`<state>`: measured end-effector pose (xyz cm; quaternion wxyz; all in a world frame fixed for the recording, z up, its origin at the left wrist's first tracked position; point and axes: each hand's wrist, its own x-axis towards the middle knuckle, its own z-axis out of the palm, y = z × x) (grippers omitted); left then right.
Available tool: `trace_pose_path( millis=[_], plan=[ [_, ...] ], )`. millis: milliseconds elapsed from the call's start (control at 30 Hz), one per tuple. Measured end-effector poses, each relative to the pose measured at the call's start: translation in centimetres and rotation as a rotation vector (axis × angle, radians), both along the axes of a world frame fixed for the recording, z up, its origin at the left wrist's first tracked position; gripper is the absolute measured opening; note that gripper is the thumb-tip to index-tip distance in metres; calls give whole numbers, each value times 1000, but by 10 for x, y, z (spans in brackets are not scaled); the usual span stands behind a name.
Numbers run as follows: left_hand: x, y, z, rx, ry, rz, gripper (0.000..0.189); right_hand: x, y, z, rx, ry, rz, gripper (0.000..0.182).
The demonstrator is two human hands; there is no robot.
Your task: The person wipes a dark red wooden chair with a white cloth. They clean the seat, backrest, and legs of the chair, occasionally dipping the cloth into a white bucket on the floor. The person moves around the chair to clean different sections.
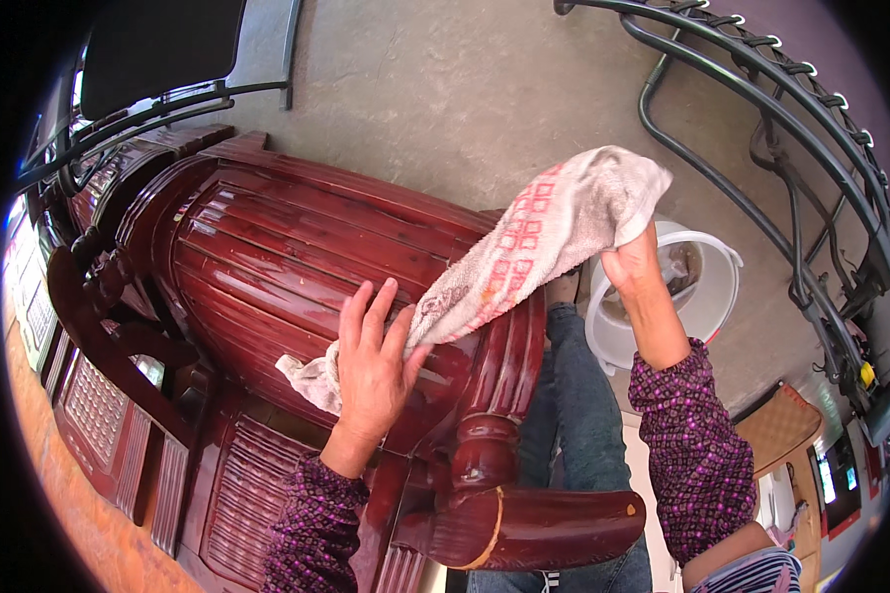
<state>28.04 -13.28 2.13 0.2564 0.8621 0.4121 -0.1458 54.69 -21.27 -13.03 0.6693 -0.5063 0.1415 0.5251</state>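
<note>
A pale towel with red square patterns (523,237) stretches between my two hands above a glossy dark-red wooden chair. My left hand (377,356) is over the chair's slatted seat (289,244), with the towel's narrow, bunched end passing under its palm and sticking out on the left. Up at the right, my right hand (633,256) grips the towel's wider end, which is raised and folded over. Below that hand stands a white plastic bucket (719,296) with a greyish thing inside, partly hidden by my forearm.
The chair's rounded armrest (556,522) juts out in front of my legs. A black tubular metal frame with laced fabric (756,55) curves along the right. Another dark metal-framed piece (163,52) stands at upper left. Grey concrete floor (437,89) lies beyond the chair.
</note>
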Motion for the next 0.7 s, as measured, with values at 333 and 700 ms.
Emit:
trace_pose_path(
  millis=[333, 700],
  plan=[
    [17, 66, -31, 44, -78, 468, 39, -54, 79, -40, -101, -1093, 1611, 22],
    [-14, 47, -20, 42, 7, -46, 53, -32, 10, -70, -107, -780, 1514, 27]
  ],
)
